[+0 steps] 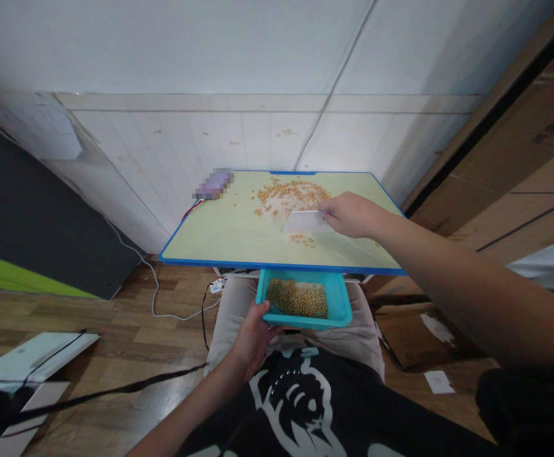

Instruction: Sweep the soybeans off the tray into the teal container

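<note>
My left hand (252, 336) grips the near left corner of a turquoise tray (341, 304) held just below the front edge of a small table (219, 235). The tray holds a layer of yellow beans mixed with white grains (298, 298). My right hand (350, 214) reaches over the tabletop and pinches a white flat scraper card (305, 222), its edge resting on the surface. Beyond the card lies a loose pile of beans and white grains (289, 197). A few stray beans (301, 239) sit in front of the card.
A blurred purple device (214, 184) with a red cable lies at the table's far left corner. White and black cables (162, 304) trail over the wooden floor. Cardboard panels (519, 165) lean at right, flat cardboard (410, 330) lies beneath. A white wall stands behind.
</note>
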Tool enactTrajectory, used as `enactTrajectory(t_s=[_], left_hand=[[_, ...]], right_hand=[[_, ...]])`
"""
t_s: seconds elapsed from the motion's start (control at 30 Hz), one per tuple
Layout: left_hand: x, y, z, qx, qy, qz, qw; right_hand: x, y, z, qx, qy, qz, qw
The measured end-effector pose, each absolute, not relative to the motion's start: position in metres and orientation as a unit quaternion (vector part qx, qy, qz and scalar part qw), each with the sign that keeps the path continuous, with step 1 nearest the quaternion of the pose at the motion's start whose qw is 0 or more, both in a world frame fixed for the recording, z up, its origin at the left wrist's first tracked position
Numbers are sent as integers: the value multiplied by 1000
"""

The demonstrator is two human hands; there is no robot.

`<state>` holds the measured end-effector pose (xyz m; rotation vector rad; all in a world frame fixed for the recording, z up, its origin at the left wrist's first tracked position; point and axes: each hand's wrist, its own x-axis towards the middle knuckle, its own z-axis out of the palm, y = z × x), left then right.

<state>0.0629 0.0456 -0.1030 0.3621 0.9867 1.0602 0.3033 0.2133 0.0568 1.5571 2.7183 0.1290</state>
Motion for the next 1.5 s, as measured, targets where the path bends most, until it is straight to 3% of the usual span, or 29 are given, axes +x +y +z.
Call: enactTrajectory(t_s=[0.37, 1.13, 1.5], left_hand=[[63, 45, -99, 165, 445, 479, 739], [59, 49, -105, 139, 451, 497, 729], [58, 50, -102, 123, 450, 496, 732]], right_hand=[[308, 229, 63, 514, 855, 61, -44], [282, 233, 61, 569, 821, 21, 41], [271, 227, 66, 559, 822, 56, 94]])
